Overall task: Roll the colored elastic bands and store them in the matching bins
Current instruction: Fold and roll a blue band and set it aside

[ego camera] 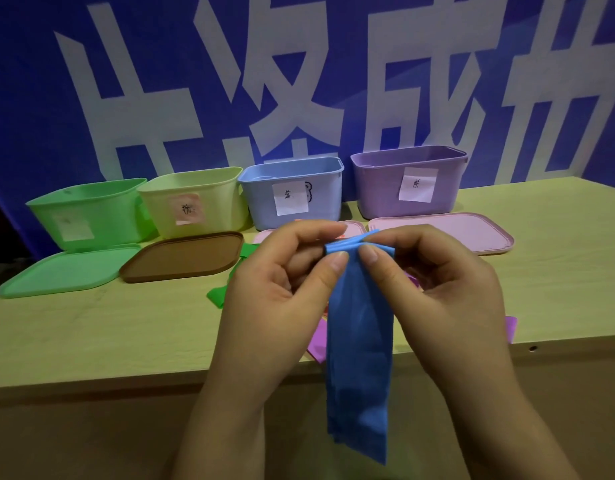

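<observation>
At frame centre the top edge of the blue band [359,327] is pinched between thumb and fingers of the left hand [282,282] and the right hand [434,275], both curled tightly on it; a small roll is formed there and the remainder hangs down past the table [91,334] edge. The green bin [91,213], yellow bin [195,202], blue bin [292,192] and purple bin [410,181] are lined along the middle of the frame, lids laid flat in front.

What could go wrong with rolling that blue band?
The roll has only just begun at the top of the blue band, pinched by the left hand and right hand; a slipped grip may let it unroll. The long tail hangs past the table edge and might twist, rolling crooked.
</observation>
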A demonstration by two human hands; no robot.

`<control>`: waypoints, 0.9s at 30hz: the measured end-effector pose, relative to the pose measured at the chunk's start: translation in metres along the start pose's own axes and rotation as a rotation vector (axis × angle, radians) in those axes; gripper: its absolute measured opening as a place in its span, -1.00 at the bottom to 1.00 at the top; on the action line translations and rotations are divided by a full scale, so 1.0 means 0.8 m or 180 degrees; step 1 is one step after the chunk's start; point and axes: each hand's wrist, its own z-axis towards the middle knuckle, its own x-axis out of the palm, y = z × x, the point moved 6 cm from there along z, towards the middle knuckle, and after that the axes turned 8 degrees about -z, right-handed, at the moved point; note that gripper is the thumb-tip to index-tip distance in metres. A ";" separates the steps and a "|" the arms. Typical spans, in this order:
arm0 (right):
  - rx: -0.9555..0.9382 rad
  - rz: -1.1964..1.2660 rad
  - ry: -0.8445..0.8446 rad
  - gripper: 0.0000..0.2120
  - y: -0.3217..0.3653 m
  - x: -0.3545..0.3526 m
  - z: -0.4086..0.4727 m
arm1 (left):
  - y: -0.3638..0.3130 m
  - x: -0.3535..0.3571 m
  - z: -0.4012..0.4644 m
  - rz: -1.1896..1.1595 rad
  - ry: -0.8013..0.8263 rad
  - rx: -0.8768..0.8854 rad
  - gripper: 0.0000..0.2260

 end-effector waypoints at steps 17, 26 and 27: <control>0.0059 0.0389 0.0035 -0.73 -0.003 -0.011 0.005 | -0.012 -0.004 0.011 0.0506 0.0435 -0.0022 -0.87; 0.0382 0.1036 0.0741 -0.87 -0.021 0.017 0.006 | -0.049 0.018 0.039 0.1332 0.1095 0.0099 -0.85; 0.0403 0.1039 0.0811 -0.89 -0.026 0.019 0.004 | -0.048 0.021 0.043 0.1395 0.1112 0.0092 -0.83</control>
